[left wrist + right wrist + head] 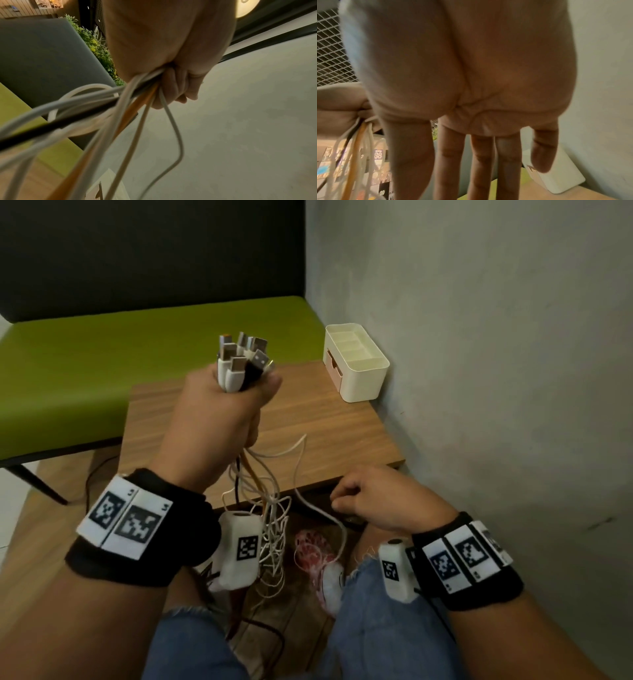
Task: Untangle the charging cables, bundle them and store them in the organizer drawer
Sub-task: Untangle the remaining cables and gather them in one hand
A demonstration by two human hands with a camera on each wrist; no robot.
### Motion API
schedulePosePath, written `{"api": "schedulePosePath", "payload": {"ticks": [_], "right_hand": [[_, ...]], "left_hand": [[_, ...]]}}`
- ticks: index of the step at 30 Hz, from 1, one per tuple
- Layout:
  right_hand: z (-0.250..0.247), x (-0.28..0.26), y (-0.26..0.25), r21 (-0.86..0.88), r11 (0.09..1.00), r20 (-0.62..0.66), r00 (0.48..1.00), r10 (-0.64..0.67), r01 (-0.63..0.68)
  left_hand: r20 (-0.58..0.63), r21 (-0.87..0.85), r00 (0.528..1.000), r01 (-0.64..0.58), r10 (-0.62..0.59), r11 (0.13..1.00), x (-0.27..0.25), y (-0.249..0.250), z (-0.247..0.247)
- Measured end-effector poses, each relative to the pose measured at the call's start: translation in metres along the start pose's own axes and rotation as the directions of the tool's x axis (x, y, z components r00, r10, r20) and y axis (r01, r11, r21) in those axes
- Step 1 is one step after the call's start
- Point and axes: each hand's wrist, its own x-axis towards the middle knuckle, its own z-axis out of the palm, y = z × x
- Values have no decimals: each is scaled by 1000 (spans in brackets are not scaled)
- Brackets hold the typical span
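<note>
Clamped in our left hand (pixel 219 412), the cables (pixel 239 361) stand plugs-up, tails tangled below; right hand (pixel 373 498) holds nothing. Bundling and storing in the far organizer (pixel 356 361) remain.

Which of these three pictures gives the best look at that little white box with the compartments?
The head view. There the organizer stands whole on the wooden table by the wall, its open top compartments and pinkish drawer front visible. The right wrist view catches only a blurred white side behind the fingers; the left wrist view shows just a pale corner.
</note>
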Motion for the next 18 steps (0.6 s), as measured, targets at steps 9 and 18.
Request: {"api": "schedulePosePath", "payload": {"ticks": [9,18], "right_hand": [[-19,-16,-30,553,631,-536,812,-230,544],[-23,-26,-32,631,512,-412,811,-417,583]], "left_hand": [[215,-60,977,25,-12,998,-20,-29,38],[286,-236,958,92,-22,967,-34,-36,53]]}}
